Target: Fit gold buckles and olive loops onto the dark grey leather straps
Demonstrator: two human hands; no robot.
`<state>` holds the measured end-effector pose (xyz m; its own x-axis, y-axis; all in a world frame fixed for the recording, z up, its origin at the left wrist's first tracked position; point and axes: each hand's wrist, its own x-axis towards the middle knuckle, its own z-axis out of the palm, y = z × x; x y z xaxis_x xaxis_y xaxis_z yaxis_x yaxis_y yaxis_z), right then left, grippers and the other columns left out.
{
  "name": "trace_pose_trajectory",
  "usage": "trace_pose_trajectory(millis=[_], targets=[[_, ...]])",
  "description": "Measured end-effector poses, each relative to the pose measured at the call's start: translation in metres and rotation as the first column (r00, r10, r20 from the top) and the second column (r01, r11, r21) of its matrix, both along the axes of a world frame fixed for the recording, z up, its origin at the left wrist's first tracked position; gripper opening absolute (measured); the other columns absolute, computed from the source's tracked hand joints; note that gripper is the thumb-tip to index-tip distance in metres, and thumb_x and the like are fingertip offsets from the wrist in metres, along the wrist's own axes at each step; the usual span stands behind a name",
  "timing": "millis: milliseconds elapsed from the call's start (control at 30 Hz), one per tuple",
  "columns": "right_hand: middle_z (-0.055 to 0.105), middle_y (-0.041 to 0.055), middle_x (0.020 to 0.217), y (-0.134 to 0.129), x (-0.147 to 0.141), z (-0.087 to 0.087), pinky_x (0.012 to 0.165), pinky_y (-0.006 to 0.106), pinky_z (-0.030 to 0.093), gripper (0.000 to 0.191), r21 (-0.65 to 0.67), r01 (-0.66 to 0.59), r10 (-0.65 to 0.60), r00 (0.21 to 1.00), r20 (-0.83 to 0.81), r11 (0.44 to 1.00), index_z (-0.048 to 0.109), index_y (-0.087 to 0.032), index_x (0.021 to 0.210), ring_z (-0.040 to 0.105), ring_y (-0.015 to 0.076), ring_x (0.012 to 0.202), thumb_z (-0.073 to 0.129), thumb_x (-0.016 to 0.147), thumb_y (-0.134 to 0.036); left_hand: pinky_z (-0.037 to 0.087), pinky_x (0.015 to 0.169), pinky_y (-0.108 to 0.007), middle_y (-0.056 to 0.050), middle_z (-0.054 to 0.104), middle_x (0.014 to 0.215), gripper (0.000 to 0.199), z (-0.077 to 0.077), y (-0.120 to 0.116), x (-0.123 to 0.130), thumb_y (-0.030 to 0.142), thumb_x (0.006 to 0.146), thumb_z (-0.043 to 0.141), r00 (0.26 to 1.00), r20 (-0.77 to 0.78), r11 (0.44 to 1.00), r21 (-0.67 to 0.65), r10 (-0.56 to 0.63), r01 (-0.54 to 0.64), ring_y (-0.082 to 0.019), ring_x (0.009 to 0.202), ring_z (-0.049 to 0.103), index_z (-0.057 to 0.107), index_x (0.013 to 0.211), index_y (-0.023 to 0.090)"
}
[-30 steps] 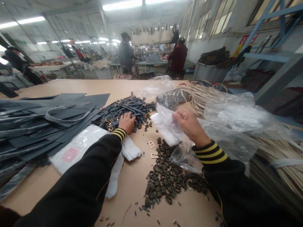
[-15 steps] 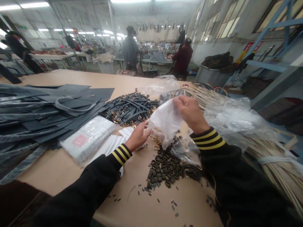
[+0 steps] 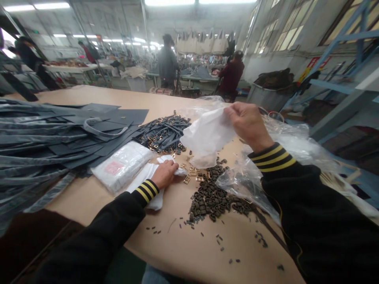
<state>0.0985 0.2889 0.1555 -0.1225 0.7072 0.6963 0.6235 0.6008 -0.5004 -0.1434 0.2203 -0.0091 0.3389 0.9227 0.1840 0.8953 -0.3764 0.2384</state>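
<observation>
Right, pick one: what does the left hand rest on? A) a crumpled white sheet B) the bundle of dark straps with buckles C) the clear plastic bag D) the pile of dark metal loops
A: the left hand lies on the crumpled white sheet, just beside the small brass buckles on the table.
</observation>
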Motion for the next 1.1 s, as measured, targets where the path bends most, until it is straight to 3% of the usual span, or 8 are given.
trace_pose_trajectory(millis=[100,267,433,600,733,800,933,1100], targets=[[0.046,-0.0001,0.057,-0.003,0.002,-0.009,0.053,0.025,0.03,0.021,0.099,0.182,-0.185,0.982,0.027,0.978,0.052,-0.015,0.065,0.04,0.0124,0.054,0.041,0.081,-0.023,0.04,0.072,-0.031,-0.006,0.051,0.083,0.023,0.007,0.004,-0.003,0.001,0.064,0.042,0.999,0.037,0.999,0.023,-0.033,0.032,-0.018,0.08,0.046,0.049,0.079,0.016],[0.057,0.0069,0.066,-0.004,0.007,-0.051,0.059,0.028,0.035,0.012,-0.004,0.159,-0.151,0.946,0.287,0.987,0.055,-0.016,0.074,0.05,0.0192,0.062,0.045,0.075,-0.021,0.04,0.074,-0.032,-0.008,0.049,0.088,0.02,0.01,-0.013,0.007,0.003,0.068,0.038,0.995,0.069,0.995,0.075,-0.076,0.071,-0.019,0.084,0.044,0.047,0.081,0.016],[0.059,0.0114,0.071,0.019,0.054,-0.084,0.064,0.034,0.038,0.014,-0.075,0.411,-0.381,0.889,0.253,0.909,0.057,-0.015,0.077,0.052,0.0239,0.069,0.044,0.073,-0.02,0.04,0.074,-0.031,-0.008,0.053,0.094,0.007,-0.003,-0.051,0.014,0.017,0.073,0.049,0.951,0.177,0.959,-0.083,-0.254,0.272,-0.018,0.084,0.047,0.051,0.08,0.017],[0.054,0.0188,0.099,0.018,0.066,-0.091,0.075,0.041,0.038,0.028,0.035,0.502,-0.493,0.832,0.253,0.864,0.051,-0.011,0.098,0.048,0.0292,0.093,0.049,0.072,-0.021,0.042,0.07,-0.032,-0.005,0.057,0.079,0.012,-0.009,-0.06,0.006,0.025,0.072,0.048,0.763,0.571,0.93,-0.353,0.303,-0.105,-0.018,0.073,0.053,0.052,0.08,0.017],[0.055,0.0133,0.097,-0.031,-0.006,-0.111,0.073,0.035,0.041,0.025,-0.204,0.022,0.047,0.945,0.325,0.979,0.048,-0.013,0.101,0.052,0.0212,0.086,0.04,0.081,-0.024,0.043,0.055,-0.029,-0.002,0.054,0.064,0.014,-0.01,-0.046,0.011,0.023,0.073,0.042,0.659,0.61,0.875,-0.456,0.44,-0.161,-0.015,0.057,0.053,0.053,0.08,0.016],[0.059,0.0105,0.09,-0.058,-0.047,-0.129,0.071,0.032,0.042,0.025,-0.496,-0.181,0.395,0.84,0.371,0.849,0.051,-0.015,0.097,0.054,0.0204,0.081,0.048,0.078,-0.032,0.044,0.053,-0.027,-0.003,0.056,0.069,0.016,-0.011,-0.04,0.016,0.021,0.074,0.041,0.597,0.643,0.856,-0.492,0.479,-0.158,-0.014,0.058,0.054,0.052,0.083,0.015],[0.059,0.0169,0.09,-0.081,-0.089,-0.16,0.07,0.037,0.039,0.017,-0.554,-0.133,0.382,0.85,0.362,0.822,0.057,-0.015,0.081,0.052,0.0291,0.086,0.059,0.067,-0.026,0.045,0.056,-0.025,-0.005,0.058,0.078,0.016,-0.015,-0.036,0.024,0.018,0.072,0.044,0.456,0.704,0.825,-0.545,0.545,-0.146,-0.013,0.063,0.055,0.051,0.085,0.013],[0.06,0.0148,0.071,-0.06,-0.074,-0.168,0.066,0.034,0.038,0.013,-0.615,-0.121,0.327,0.915,0.235,0.779,0.055,-0.014,0.064,0.055,0.0249,0.074,0.046,0.073,-0.016,0.045,0.061,-0.025,-0.005,0.06,0.075,0.011,-0.014,-0.04,0.03,0.019,0.07,0.052,0.234,0.773,0.804,-0.589,0.59,-0.082,-0.012,0.066,0.056,0.054,0.08,0.013]])
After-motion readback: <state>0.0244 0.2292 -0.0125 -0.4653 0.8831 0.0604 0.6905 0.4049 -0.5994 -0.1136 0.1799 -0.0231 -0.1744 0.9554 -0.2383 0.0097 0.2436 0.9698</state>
